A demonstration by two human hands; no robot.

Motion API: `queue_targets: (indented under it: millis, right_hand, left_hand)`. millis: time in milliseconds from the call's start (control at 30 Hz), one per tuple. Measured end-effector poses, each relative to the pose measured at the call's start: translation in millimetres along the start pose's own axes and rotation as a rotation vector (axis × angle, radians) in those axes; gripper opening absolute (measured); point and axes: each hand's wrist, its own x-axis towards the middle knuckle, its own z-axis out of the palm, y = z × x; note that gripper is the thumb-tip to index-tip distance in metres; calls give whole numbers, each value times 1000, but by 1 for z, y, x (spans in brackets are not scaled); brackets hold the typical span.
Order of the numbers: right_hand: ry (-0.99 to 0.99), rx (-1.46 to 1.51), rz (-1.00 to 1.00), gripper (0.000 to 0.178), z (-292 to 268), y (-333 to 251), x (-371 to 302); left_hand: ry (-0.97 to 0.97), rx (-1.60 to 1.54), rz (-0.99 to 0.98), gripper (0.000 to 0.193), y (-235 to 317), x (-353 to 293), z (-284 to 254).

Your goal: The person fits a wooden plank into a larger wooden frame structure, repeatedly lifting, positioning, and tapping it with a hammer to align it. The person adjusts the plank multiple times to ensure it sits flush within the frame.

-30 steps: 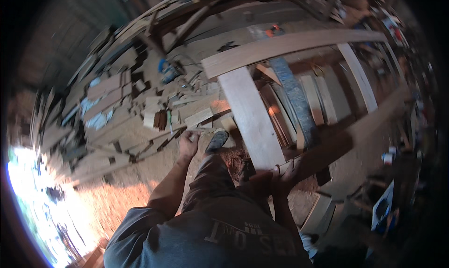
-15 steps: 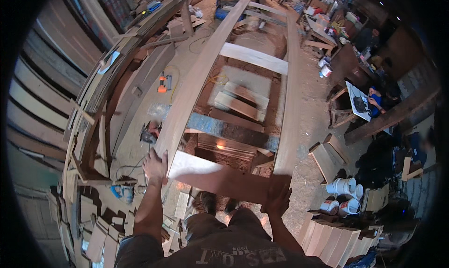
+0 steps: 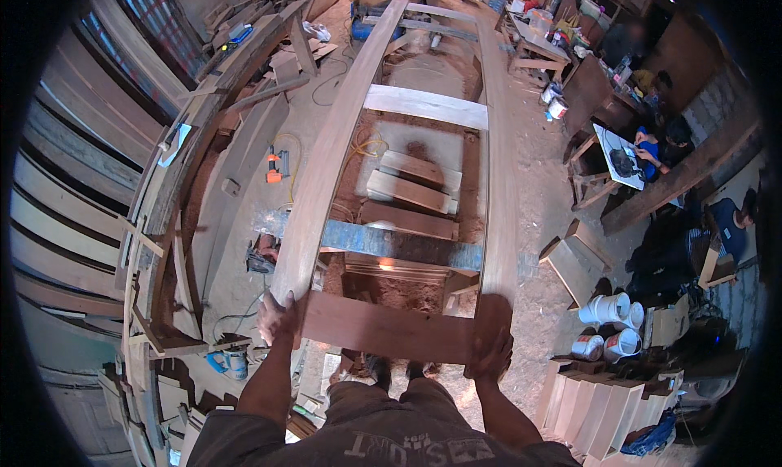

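A person stands at the near end of a long, ladder-shaped wooden frame (image 3: 387, 324), which runs from the lower centre of the picture up to the top centre. The left hand (image 3: 277, 320) touches its near left corner from outside, fingers partly spread; whether they grip, I cannot tell. The right hand (image 3: 493, 354) lies in shadow against the near right corner, and its hold cannot be made out either. Between the two hands spans a reddish-brown end board, with a paler crosspiece (image 3: 426, 106) farther up. Under the frame, a blue-stained plank (image 3: 399, 245) crosses, with loose pale boards (image 3: 411, 191) beyond it. At lower right, several white buckets (image 3: 623, 345) cluster, some tipped; their contents cannot be seen clearly. Smaller paint-type tins (image 3: 558, 107) sit at upper right, beneath a cluttered table. The buckets and tins carry coloured labels too small to read. Pale printed lettering crosses the person's dark shirt (image 3: 375, 418), upside down from this view. An orange tool (image 3: 275, 167) lies left of the frame.
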Motion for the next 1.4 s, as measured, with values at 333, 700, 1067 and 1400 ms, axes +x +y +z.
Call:
queue_targets:
  millis: [333,700,1067,1400]
  right_hand:
    - [14,41,52,85,1,2,-1]
    - [29,50,54,86,0,-1,1]
    - [40,82,33,88,9,7,-3]
    - [12,72,33,85,5,14,0]
  left_hand:
    - [55,-49,60,77,-16,4,13]
    - [-22,-33,-23,74,-6,3,9]
    - [8,-31,-14,73,-2,-2,8]
    - [28,6,125,77,-16,-1,6]
